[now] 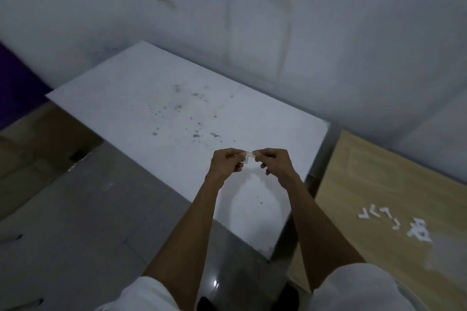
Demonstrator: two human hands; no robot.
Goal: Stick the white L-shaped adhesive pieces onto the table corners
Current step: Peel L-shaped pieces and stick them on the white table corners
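Nearest the camera, two white sleeves [358, 288] frame bare forearms reaching out over the grey floor [75, 222]. On the near right stands a wooden desk [379, 184]; on it lie a loose row of spare L-shaped pieces [379, 217] and, just beside them on the right, some white paper scraps [419, 233]. Farther out, the left hand [226, 163] and the right hand [274, 160] meet in the air above the near part of the white desk [151, 98]. Each pinches one end of a single white L-shaped adhesive piece [247, 155] between thumb and forefinger, the other fingers curled under. The piece is held clear of the desk top, well apart from every corner. The white desk's top is speckled with dark spots, and its far edge meets a pale wall [252, 7].
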